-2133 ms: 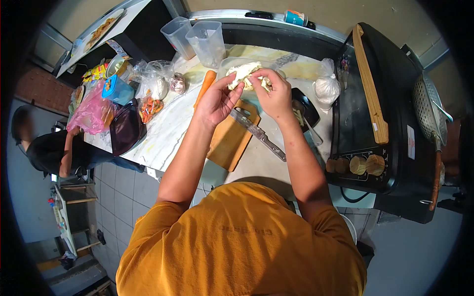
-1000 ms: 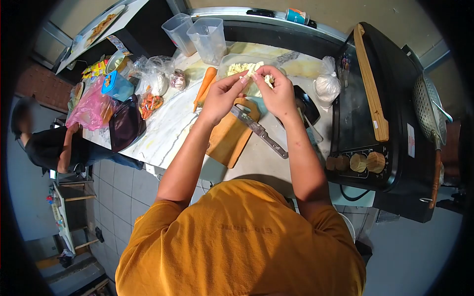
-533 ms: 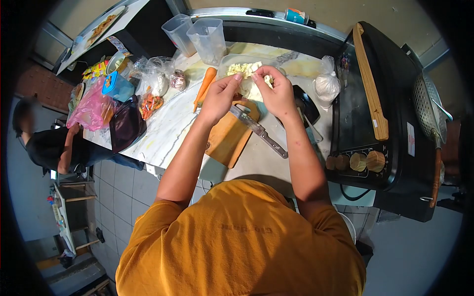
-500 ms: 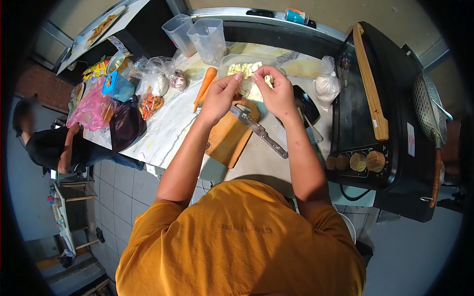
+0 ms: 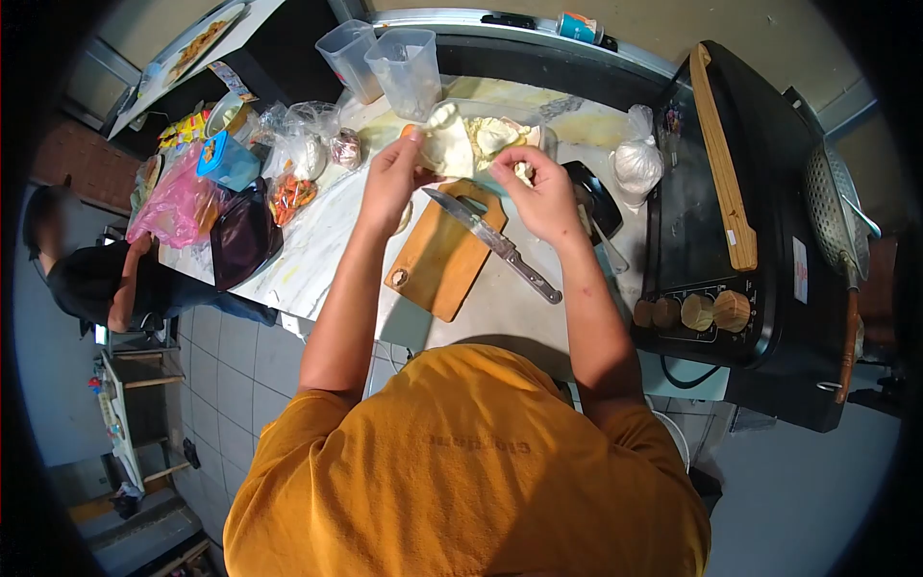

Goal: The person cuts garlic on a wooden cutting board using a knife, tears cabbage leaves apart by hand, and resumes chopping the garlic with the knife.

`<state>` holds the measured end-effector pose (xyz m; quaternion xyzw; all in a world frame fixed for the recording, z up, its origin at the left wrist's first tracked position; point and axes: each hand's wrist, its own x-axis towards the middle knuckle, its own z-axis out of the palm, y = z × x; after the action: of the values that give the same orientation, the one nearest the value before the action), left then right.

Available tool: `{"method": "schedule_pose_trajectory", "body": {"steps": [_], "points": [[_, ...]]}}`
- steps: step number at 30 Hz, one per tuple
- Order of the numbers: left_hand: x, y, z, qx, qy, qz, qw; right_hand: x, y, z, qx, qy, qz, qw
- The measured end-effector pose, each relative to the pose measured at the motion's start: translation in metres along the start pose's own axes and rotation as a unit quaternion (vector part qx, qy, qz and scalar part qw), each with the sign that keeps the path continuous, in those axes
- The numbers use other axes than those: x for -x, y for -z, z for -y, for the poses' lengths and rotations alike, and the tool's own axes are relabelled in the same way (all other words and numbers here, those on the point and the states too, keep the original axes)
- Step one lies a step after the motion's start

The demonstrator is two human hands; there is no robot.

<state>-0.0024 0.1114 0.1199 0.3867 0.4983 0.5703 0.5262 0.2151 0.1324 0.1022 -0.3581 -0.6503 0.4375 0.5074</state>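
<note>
My left hand (image 5: 392,181) pinches the edge of a pale cabbage leaf (image 5: 448,152), which hangs to the right of its fingers over the counter. My right hand (image 5: 540,197) has thumb and forefinger pressed together beside the leaf; what lies between them is too small to make out. Behind both hands stands a clear container (image 5: 535,113) with torn pale cabbage pieces (image 5: 494,136) in it. Nearer to me, a knife (image 5: 505,248) lies slanted across a wooden cutting board (image 5: 440,262), its handle past the board's right edge. My left hand mostly hides a carrot.
A black oven (image 5: 685,202) borders the counter on the right, near a tied bag of white powder (image 5: 636,171). Two clear plastic pitchers (image 5: 404,77) stand at the back. Bags, a blue tub (image 5: 231,165) and a dark tray (image 5: 246,238) crowd the left. Another person (image 5: 101,274) is beyond.
My hands have moved apart, the left one going left with the cabbage leaf now showing in it. More of the cutting board shows. The knife lies nearly where it was.
</note>
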Motion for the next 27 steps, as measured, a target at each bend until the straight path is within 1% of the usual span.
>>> {"method": "schedule_pose_trajectory", "body": {"steps": [2,3,5,7,9,10,11,13,17,19,20,22,23,25,26,27], "points": [[0.002,0.013,-0.002,0.003,0.003,-0.015,1.0,0.013,-0.006,-0.001,0.009,-0.014,0.057,0.998],[0.004,0.016,-0.003,0.003,0.003,-0.018,1.0,0.019,-0.009,-0.006,0.009,-0.014,0.06,0.998],[0.009,0.02,-0.005,0.026,0.005,-0.039,0.999,0.033,-0.018,-0.02,0.098,-0.032,0.163,0.981],[0.021,0.019,-0.012,0.023,0.008,-0.038,0.999,0.045,-0.03,-0.033,0.12,-0.035,0.171,0.977],[0.03,0.022,-0.013,0.046,0.023,-0.021,0.998,0.052,-0.043,-0.049,0.194,0.026,0.199,0.96],[0.033,0.025,-0.011,0.053,0.035,-0.016,0.998,0.054,-0.048,-0.053,0.194,0.021,0.208,0.958],[0.036,0.027,-0.01,0.054,0.034,-0.02,0.998,0.056,-0.051,-0.056,0.193,0.022,0.212,0.958],[0.042,0.028,-0.008,0.063,0.043,-0.023,0.997,0.058,-0.055,-0.056,0.219,-0.029,0.218,0.951],[0.047,0.029,-0.009,0.071,0.049,-0.024,0.996,0.06,-0.057,-0.068,0.209,-0.028,0.209,0.955],[0.046,0.03,-0.009,0.072,0.053,-0.024,0.996,0.06,-0.055,-0.065,0.217,-0.064,0.218,0.949],[0.045,0.03,-0.008,0.071,0.057,-0.024,0.996,0.06,-0.054,-0.065,0.218,-0.065,0.219,0.949],[0.042,0.029,-0.005,0.08,0.058,-0.024,0.995,0.064,-0.053,-0.069,0.213,-0.01,0.197,0.957],[0.04,0.027,-0.003,0.087,0.057,-0.024,0.994,0.065,-0.051,-0.072,0.213,-0.012,0.196,0.957],[0.034,0.025,0.002,0.088,0.061,-0.022,0.994,0.068,-0.05,-0.073,0.237,0.052,0.173,0.955],[0.03,0.025,0.004,0.089,0.061,-0.021,0.994,0.07,-0.049,-0.072,0.237,0.05,0.171,0.955],[0.026,0.024,0.006,0.088,0.062,-0.02,0.994,0.071,-0.048,-0.067,0.216,0.008,0.181,0.96]]}}
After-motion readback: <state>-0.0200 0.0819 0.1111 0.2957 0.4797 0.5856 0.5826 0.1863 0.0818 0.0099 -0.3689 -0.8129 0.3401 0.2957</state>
